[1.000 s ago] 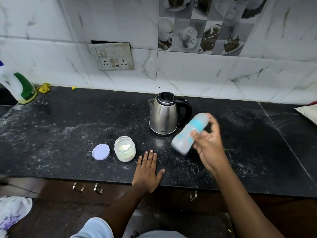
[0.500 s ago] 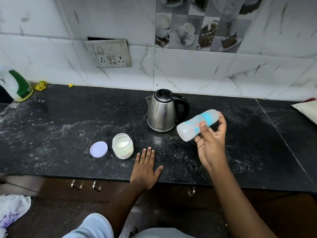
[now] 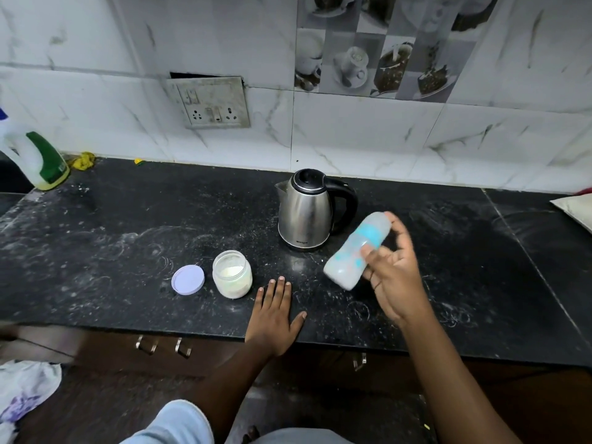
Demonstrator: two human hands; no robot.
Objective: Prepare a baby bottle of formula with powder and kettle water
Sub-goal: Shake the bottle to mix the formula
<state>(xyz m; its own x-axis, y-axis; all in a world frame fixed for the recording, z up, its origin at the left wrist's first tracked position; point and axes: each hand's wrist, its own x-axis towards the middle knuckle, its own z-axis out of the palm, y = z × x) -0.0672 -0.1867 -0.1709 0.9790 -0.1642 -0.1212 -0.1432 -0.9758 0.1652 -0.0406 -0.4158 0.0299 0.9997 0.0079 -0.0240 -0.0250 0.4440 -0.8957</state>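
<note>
L grip [image 3: 274, 318] flat; R grip [image 3: 395, 277] curled.

Right hand [image 3: 395, 277] gripping tilted, blurred baby bottle [image 3: 358, 251] above black counter [image 3: 96, 251], left hand [image 3: 275, 315] flat by counter edge, steel kettle [image 3: 306, 213] behind, open powder jar [image 3: 232, 274] w/ lilac lid [image 3: 187, 279] beside, spray bottle [image 3: 38, 160] far left.
</note>
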